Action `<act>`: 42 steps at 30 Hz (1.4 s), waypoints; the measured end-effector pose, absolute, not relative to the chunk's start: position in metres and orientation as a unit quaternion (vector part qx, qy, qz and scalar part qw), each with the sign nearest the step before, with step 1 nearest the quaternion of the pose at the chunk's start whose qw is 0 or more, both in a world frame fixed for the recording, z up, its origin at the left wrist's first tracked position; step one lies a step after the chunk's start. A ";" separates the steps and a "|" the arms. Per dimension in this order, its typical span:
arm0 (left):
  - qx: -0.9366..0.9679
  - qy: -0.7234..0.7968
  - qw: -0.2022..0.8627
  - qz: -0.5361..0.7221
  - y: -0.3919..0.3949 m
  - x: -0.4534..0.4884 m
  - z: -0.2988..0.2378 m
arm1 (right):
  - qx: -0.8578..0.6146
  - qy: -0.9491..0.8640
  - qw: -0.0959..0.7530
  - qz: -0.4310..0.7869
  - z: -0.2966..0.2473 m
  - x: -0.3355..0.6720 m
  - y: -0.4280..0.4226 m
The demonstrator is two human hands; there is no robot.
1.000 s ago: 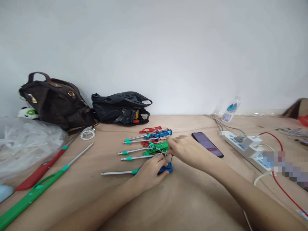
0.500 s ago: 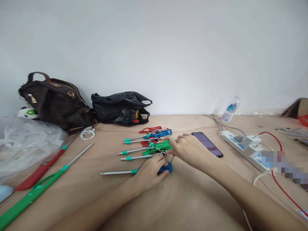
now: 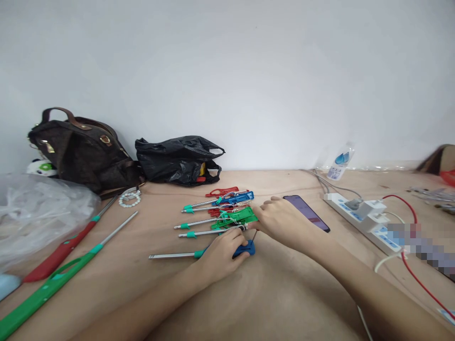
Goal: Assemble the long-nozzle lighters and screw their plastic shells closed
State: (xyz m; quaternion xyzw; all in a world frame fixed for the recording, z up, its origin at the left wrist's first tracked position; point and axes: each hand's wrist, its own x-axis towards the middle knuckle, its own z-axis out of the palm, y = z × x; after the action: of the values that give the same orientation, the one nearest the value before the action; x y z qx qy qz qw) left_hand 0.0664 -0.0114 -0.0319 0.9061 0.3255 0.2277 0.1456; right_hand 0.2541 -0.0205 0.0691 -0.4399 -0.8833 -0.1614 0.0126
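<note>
My left hand point(image 3: 221, 255) lies on the table and grips a blue-handled lighter point(image 3: 244, 249) whose thin metal tube point(image 3: 170, 255) points left. My right hand point(image 3: 282, 221) rests just right of it, fingertips pinching a thin dark rod point(image 3: 253, 235) that stands over the blue handle's end. Right behind both hands sits a cluster of similar long-nosed lighters: a green one point(image 3: 237, 217), a blue one point(image 3: 237, 197) and a red one point(image 3: 222, 192), with loose white wires among them.
A long green lighter point(image 3: 46, 291) and a long red lighter point(image 3: 59, 253) lie at left beside a clear plastic bag point(image 3: 39, 213). Behind stand a brown handbag point(image 3: 83, 149) and a black plastic bag point(image 3: 179, 161). A phone point(image 3: 307, 213), power strip point(image 3: 359, 213), red cable point(image 3: 414, 272) and small bottle point(image 3: 340, 163) are at right.
My right hand shifted slightly right and back, and the green lighter beside it moved a little right. My left hand stayed put on the blue lighter.
</note>
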 end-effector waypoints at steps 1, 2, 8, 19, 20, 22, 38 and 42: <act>0.906 0.325 0.147 0.227 -0.012 0.066 -0.031 | -0.431 -0.892 0.023 -0.137 0.071 0.256 -0.023; 0.906 0.325 0.148 0.227 -0.012 0.066 -0.031 | -0.417 -0.902 0.033 -0.109 0.073 0.258 -0.025; 0.907 0.325 0.145 0.226 -0.011 0.066 -0.031 | -0.413 -0.905 0.018 -0.106 0.073 0.257 -0.024; 0.905 0.325 0.151 0.228 -0.012 0.066 -0.031 | -0.390 -0.911 0.048 -0.127 0.072 0.257 -0.025; 0.906 0.326 0.148 0.227 -0.012 0.066 -0.031 | -0.398 -0.906 0.044 -0.137 0.071 0.255 -0.023; 0.906 0.326 0.144 0.229 -0.012 0.066 -0.031 | -0.422 -0.891 0.032 -0.166 0.069 0.252 -0.020; 0.904 0.328 0.155 0.225 -0.012 0.066 -0.031 | -0.431 -0.888 0.014 -0.161 0.067 0.254 -0.016; 0.904 0.325 0.157 0.232 -0.012 0.066 -0.030 | -0.362 -0.925 0.066 -0.096 0.071 0.262 -0.023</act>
State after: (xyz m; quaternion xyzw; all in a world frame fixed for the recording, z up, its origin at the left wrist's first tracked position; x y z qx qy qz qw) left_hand 0.0663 -0.0122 -0.0300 0.9036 0.3247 0.2316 0.1565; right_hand 0.2615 -0.0233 0.0713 -0.3616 -0.9250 -0.0959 0.0661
